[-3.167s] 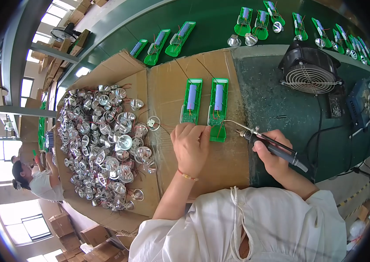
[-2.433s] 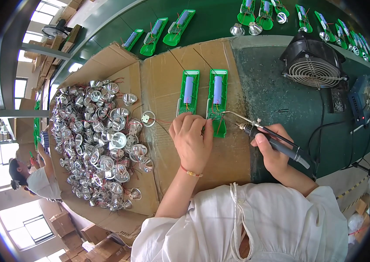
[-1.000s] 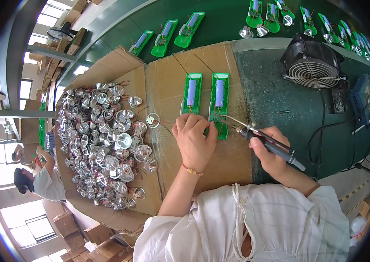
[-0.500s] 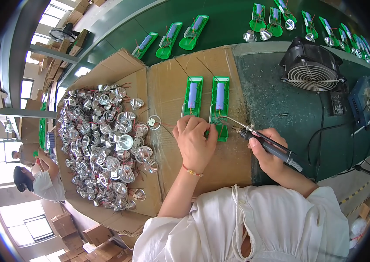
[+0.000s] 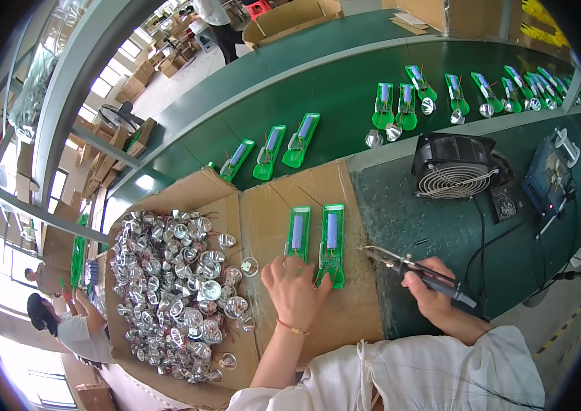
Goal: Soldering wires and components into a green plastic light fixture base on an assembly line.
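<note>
Two green plastic housings, each with a blue cylindrical battery, lie side by side on the cardboard. My left hand (image 5: 292, 291) is over the lower end of the left housing (image 5: 298, 229), its fingers bent down. Its thumb reaches to the lower part of the right housing (image 5: 332, 236), where thin wires and a circuit board show. What lies under the fingertips is hidden. To the right, my right hand (image 5: 431, 291) is closed around a soldering iron (image 5: 462, 296) with a thin curved metal tube along it. The iron's tip points left, apart from the right housing.
A cardboard box (image 5: 235, 205) full of shiny reflector cups (image 5: 187, 301) stands at left. A black fan (image 5: 455, 168) and a blue box-shaped unit with a spool (image 5: 549, 175) sit at right. More green housings (image 5: 272, 152) line the far bench. Other people work at far left and at the back.
The view has tilted, showing more of the far bench and room. My right hand has drawn the iron back to the right, away from the right housing. My left hand has shifted slightly off that housing.
</note>
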`<state>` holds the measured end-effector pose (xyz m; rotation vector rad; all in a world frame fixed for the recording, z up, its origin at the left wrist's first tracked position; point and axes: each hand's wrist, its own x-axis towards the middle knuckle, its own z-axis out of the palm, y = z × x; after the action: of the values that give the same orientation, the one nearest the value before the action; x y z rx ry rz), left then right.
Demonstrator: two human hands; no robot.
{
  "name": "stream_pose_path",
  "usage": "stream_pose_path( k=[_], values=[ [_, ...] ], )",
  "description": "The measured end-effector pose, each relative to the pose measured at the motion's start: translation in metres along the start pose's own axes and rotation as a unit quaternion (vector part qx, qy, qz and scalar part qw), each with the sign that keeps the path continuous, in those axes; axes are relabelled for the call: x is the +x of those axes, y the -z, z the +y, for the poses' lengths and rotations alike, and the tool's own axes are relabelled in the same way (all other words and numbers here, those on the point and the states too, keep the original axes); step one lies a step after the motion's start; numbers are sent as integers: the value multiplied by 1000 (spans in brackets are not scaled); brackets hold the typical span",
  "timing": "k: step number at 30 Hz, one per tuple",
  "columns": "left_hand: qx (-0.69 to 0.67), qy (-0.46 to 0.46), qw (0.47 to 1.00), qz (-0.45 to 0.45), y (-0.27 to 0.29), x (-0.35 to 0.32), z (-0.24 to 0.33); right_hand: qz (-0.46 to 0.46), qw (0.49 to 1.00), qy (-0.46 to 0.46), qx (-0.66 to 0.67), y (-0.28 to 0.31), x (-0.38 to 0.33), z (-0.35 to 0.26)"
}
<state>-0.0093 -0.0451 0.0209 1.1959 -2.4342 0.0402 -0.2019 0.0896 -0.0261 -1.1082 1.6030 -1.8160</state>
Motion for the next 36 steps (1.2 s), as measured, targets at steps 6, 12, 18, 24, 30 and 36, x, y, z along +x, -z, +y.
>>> stream_pose_path(
  k=[6,12,18,24,30,36],
  values=[
    [19,-67,993,-93,-11,36,13,45,998,-41,-10,24,6,5],
    [55,-5,996,-65,-70,170,5,55,995,-79,11,19,11,8],
    [-40,30,997,-61,-34,194,3,47,993,-112,-3,29,5,3],
    [-50,20,980,-192,-15,54,-55,-3,994,-108,32,18,9,1],
    [-184,93,968,-143,-15,-2,9,25,994,-103,30,15,7,8],
    [-91,188,975,73,13,-28,-48,34,995,-92,15,14,5,13]
  ],
)
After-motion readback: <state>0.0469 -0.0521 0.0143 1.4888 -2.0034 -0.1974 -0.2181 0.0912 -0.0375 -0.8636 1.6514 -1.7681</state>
